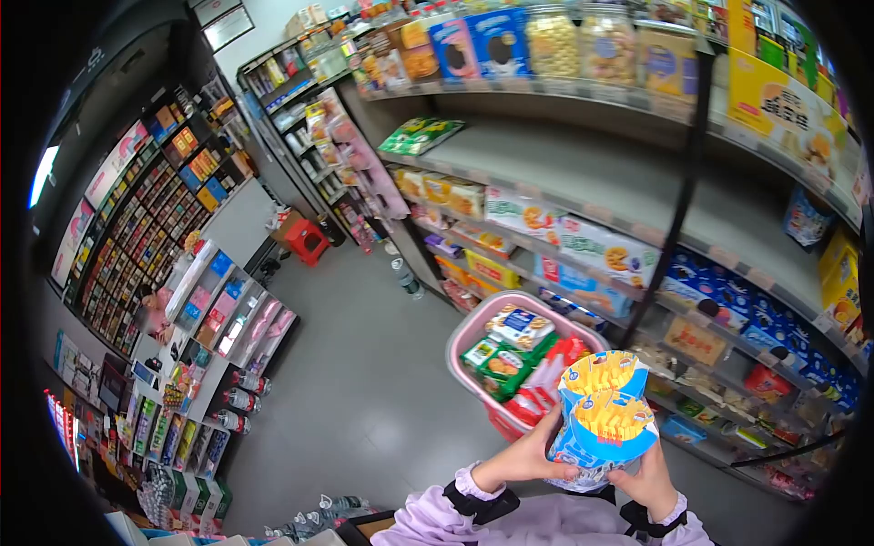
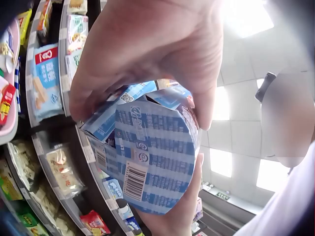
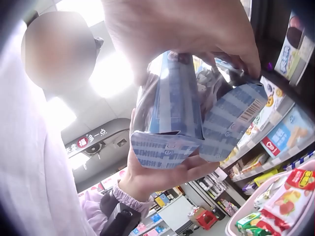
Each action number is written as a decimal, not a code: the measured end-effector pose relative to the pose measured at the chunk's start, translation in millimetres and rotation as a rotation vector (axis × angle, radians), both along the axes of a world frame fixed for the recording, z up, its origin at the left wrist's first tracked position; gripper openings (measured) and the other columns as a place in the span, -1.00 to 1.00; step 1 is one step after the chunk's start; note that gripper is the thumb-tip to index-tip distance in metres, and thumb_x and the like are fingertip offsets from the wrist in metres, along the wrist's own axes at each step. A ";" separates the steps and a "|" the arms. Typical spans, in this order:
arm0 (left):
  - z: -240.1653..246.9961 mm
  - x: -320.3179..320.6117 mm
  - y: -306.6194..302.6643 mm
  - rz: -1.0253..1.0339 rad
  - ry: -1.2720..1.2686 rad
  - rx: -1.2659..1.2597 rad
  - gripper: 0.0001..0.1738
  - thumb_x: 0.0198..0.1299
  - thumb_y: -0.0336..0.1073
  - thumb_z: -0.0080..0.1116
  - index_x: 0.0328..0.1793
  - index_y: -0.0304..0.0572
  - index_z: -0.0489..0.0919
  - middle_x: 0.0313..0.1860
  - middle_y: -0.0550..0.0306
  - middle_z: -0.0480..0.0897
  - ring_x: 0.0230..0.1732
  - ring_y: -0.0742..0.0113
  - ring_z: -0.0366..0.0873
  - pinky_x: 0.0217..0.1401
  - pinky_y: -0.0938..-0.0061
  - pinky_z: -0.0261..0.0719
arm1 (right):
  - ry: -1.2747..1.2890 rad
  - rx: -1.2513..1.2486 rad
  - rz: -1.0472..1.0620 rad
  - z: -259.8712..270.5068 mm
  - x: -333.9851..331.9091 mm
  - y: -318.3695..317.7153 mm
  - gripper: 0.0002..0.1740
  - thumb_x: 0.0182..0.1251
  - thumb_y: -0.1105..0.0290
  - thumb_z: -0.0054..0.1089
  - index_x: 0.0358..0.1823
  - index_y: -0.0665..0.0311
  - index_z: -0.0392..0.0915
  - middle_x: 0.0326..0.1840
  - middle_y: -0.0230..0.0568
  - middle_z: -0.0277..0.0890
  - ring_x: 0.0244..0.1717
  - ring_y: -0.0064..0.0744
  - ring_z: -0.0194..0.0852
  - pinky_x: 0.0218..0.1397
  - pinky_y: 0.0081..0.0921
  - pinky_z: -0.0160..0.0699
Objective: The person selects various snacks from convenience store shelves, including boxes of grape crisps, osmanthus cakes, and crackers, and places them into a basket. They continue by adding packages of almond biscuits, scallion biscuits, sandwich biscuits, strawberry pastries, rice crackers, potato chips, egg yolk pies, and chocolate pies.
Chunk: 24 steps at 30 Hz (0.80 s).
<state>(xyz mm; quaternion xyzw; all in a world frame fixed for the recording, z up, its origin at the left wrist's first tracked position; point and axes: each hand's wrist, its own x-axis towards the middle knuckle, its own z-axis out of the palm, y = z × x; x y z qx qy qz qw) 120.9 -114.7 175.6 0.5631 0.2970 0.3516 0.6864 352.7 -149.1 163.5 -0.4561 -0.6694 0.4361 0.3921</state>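
Both hands hold a pair of blue snack packages (image 1: 608, 428) with pictures of yellow fries on top, in front of the body. The left hand (image 1: 523, 455) grips their left side and the right hand (image 1: 648, 478) their right side, thumbs toward the wearer. In the left wrist view the left hand (image 2: 152, 49) curls over the packages, whose striped blue base (image 2: 157, 157) with a barcode shows. From the right wrist view, the right hand (image 3: 182, 29) grips them from the other side, with two striped bases (image 3: 165, 147) visible.
A pink basket (image 1: 460, 341) with several packaged snacks stands on the grey floor (image 1: 346, 382) just beyond the hands. Stocked shelves (image 1: 546, 196) run along the right. At the left a person (image 1: 157, 309) is behind a counter, and a red stool (image 1: 307, 240) stands farther back.
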 end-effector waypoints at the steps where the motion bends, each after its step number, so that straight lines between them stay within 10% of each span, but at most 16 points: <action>1: 3.7 -23.3 -5.7 0.007 -0.020 -0.020 0.27 -0.15 -0.22 0.47 0.48 -0.37 -0.27 0.45 -0.04 0.01 0.44 0.24 -0.04 0.45 0.36 -0.06 | 0.008 0.000 0.017 -0.7 -24.2 -1.2 0.11 -0.06 -0.09 0.36 0.37 0.42 -0.02 0.45 0.19 -0.17 0.47 0.07 -0.22 0.44 -0.17 -0.15; 4: 0.8 -103.8 -22.8 0.071 0.082 0.000 0.28 -0.16 -0.19 0.48 0.48 -0.38 -0.26 0.44 -0.06 0.04 0.44 0.21 -0.02 0.45 0.35 -0.06 | 0.064 0.061 0.054 0.6 -105.9 -2.5 0.09 0.02 -0.13 0.30 0.36 0.46 -0.04 0.38 0.06 0.01 0.40 -0.09 -0.02 0.40 -0.27 -0.03; 11: 18.1 -279.6 -57.3 0.195 0.238 0.006 0.25 -0.16 -0.19 0.47 0.46 -0.42 -0.24 0.39 -0.12 0.11 0.40 0.15 0.09 0.41 0.33 0.06 | -0.048 0.122 0.300 20.8 -272.8 3.7 0.00 -0.02 -0.04 0.35 0.34 0.37 0.07 0.41 0.26 -0.12 0.46 0.19 -0.26 0.46 -0.14 -0.18; 24: 21.4 -397.1 18.1 0.357 0.032 0.013 0.37 -0.24 -0.30 0.53 0.47 -0.36 -0.36 0.40 -0.07 0.05 0.39 0.21 0.07 0.40 0.34 0.10 | -0.161 0.200 0.360 41.5 -397.0 98.0 0.13 0.02 -0.14 0.28 0.36 0.49 -0.12 0.42 0.37 -0.23 0.47 0.18 -0.28 0.47 -0.19 -0.18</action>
